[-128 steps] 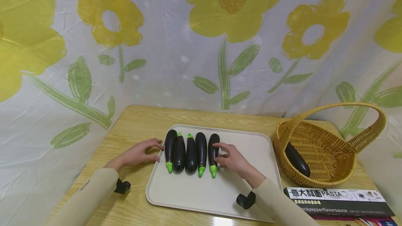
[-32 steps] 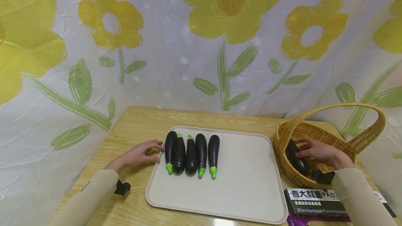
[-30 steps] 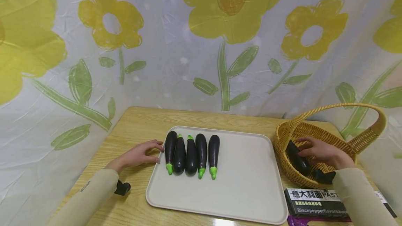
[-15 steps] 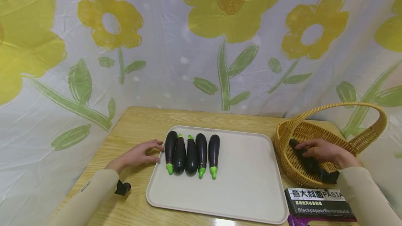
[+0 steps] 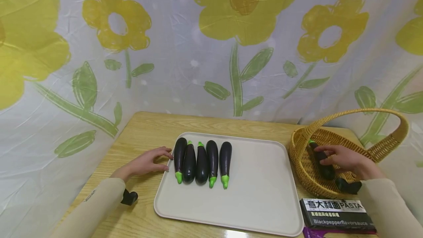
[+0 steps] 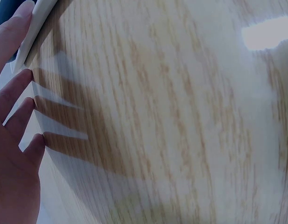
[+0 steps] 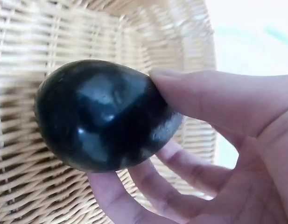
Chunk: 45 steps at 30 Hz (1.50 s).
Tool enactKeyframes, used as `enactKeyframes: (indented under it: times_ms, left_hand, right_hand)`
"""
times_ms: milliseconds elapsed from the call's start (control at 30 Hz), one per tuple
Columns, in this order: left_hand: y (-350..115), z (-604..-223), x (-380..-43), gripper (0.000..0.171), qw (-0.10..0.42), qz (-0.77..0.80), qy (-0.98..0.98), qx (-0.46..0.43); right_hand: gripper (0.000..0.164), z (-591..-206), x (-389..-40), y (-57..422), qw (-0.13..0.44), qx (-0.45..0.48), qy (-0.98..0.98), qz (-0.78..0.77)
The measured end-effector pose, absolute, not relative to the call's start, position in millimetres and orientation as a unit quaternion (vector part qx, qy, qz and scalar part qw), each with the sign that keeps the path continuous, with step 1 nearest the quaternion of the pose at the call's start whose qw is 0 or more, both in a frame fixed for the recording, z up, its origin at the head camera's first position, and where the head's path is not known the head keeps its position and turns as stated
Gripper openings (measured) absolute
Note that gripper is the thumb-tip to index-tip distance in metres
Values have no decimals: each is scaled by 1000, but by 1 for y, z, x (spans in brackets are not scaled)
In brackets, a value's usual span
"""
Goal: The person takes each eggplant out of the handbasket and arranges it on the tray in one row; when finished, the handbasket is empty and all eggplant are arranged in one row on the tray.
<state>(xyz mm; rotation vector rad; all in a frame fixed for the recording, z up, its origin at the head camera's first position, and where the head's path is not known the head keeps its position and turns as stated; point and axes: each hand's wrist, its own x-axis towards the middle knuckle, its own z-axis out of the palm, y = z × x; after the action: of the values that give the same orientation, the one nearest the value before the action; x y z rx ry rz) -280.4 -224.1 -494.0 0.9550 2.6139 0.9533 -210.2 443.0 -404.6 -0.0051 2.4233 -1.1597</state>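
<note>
In the head view my right hand point(image 5: 345, 159) reaches into the wicker basket point(image 5: 299, 172) and grips a dark eggplant point(image 5: 325, 170). A bit of its green stem end shows toward the back. Close up in the right wrist view, the eggplant's rounded end point(image 7: 101, 116) lies between my thumb and curled fingers. Beside the left rim of the cream tray point(image 5: 254, 186), my left hand point(image 5: 147, 162) has its fingers loosely bent and holds nothing. Several eggplants lie side by side on the tray; the nearest to that hand is the leftmost eggplant point(image 5: 179, 157).
A black pasta box point(image 5: 337, 217) lies in front of the basket, with a purple package point(image 5: 314, 233) partly under it. The basket's tall handle point(image 5: 357, 111) arches over my right hand. Behind the wooden table point(image 5: 148, 124) hangs a flowered curtain point(image 5: 172, 65).
My right hand went from the rightmost eggplant on the tray into the basket. There it took hold of the eggplant, which has shifted and turned slightly, its green end now showing. My left hand stayed put.
</note>
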Motion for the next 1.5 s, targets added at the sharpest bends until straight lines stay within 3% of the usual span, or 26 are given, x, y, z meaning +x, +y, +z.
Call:
enactKeyframes:
  times_ms: [300,600,833,1067,1233,1500]
  left_hand:
    - [-224,-495,-281,39,99,325,883,323]
    - [-223,-496,-281,38,97,325,883,326]
    - [-224,-495,-280,39,99,326,883,324]
    - [-224,-493,-279,39,103,327,883,322]
    - [-224,-493,-278,39,99,326,882,325]
    - [-225,-493,-280,38,99,329,882,322]
  right_hand:
    - [62,-389,-190,426,178,-35,886,-427]
    - [54,-371,-151,407,124,-78,919,-366]
    - [50,-362,-124,400,166,-99,891,-411]
    - [45,-357,-103,397,141,-144,938,-282]
    - [43,-354,-99,387,156,-170,924,-306]
    - [42,-360,-108,346,116,-219,910,-333]
